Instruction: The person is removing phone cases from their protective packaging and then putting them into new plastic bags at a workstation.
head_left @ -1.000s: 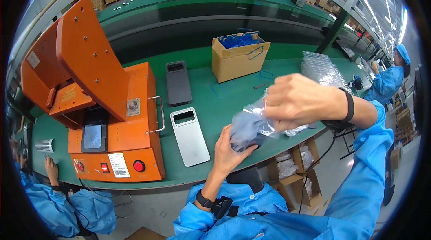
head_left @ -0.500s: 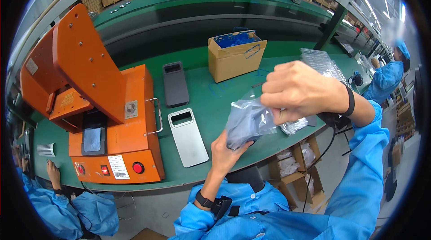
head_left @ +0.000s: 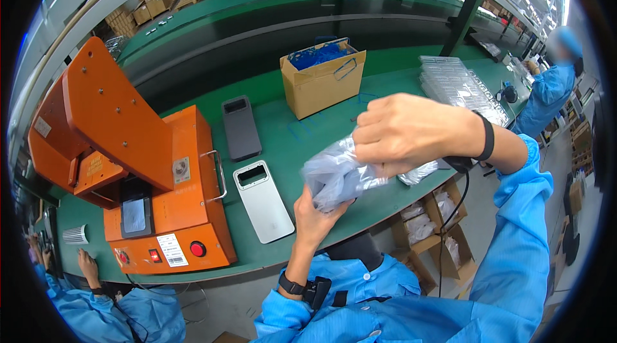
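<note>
A crumpled translucent plastic bag point(head_left: 331, 176) is between my two hands above the front of the green table. What is inside it, if anything, cannot be made out. My left hand point(head_left: 313, 221) grips the bag from below, fingers around its lower end. Closed over the bag's upper right side is my right hand point(head_left: 408, 134), knuckles up. Just left of my left hand lies a silver-white casing point(head_left: 267, 211) with a rectangular opening at its far end. A dark grey casing point(head_left: 243, 134) of similar shape lies behind it.
An orange press machine point(head_left: 222, 240) stands on the left. Beyond my hands is a cardboard box point(head_left: 328, 89) of blue frames, with clear trays point(head_left: 443, 83) to its right. Open cartons point(head_left: 421, 227) sit below the table edge. Co-workers are at far left point(head_left: 88, 266) and right point(head_left: 546, 92).
The view has shifted slightly. My right hand and the bag have moved a little to the left, and the bag is more bunched up. Both hands still hold it.
</note>
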Action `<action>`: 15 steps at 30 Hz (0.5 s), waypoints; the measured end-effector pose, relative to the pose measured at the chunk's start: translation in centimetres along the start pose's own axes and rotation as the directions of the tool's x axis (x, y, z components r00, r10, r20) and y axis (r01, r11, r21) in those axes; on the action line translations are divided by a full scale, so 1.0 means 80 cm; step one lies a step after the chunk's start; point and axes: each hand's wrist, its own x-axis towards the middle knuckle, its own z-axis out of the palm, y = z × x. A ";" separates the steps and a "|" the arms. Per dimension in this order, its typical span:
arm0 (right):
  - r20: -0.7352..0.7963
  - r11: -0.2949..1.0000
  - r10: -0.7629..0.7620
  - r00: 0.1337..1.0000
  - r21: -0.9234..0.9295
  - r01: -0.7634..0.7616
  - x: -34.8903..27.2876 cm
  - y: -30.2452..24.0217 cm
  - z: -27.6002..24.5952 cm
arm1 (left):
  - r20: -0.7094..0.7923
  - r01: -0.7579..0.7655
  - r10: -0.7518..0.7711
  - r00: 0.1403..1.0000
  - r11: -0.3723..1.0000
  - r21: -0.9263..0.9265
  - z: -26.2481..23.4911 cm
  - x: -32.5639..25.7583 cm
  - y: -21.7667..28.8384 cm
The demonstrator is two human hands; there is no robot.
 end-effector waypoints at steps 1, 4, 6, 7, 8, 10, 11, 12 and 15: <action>0.013 0.999 -0.033 0.999 0.043 0.033 -0.002 -0.001 0.008 | 0.003 0.004 -0.004 1.000 1.000 0.003 0.000 -0.001 -0.001; 0.044 1.000 -0.012 0.999 0.010 0.011 -0.001 -0.004 -0.012 | 0.033 -0.029 0.028 0.999 0.999 0.032 -0.007 -0.004 -0.007; 0.000 0.997 -0.009 1.000 -0.070 0.009 -0.002 -0.003 -0.011 | 0.041 -0.061 0.061 0.997 0.998 0.021 -0.002 -0.004 -0.005; -0.001 0.998 -0.011 1.000 -0.067 0.011 -0.002 -0.003 -0.002 | 0.040 -0.059 0.058 0.998 0.998 0.023 -0.001 -0.006 -0.007; 0.017 0.998 -0.062 0.998 -0.029 0.063 0.000 -0.003 0.006 | 0.073 -0.084 0.081 0.994 0.996 0.043 -0.004 -0.007 -0.011; -0.009 0.995 -0.098 0.995 0.021 0.098 -0.002 -0.004 0.002 | 0.106 -0.110 0.103 0.989 0.992 0.063 -0.005 -0.010 -0.017; -0.010 0.995 -0.098 0.995 0.022 0.098 -0.002 -0.005 0.004 | 0.073 -0.117 0.114 0.991 0.992 0.040 -0.003 -0.012 -0.019; -0.023 0.993 -0.115 0.993 -0.007 0.114 -0.003 -0.007 0.005 | 0.030 -0.122 0.122 0.992 0.992 0.018 0.001 -0.013 -0.019; 0.045 0.986 -0.146 0.988 -0.070 0.149 0.005 -0.008 0.004 | 0.069 -0.210 0.203 0.977 0.972 0.106 -0.006 -0.010 -0.015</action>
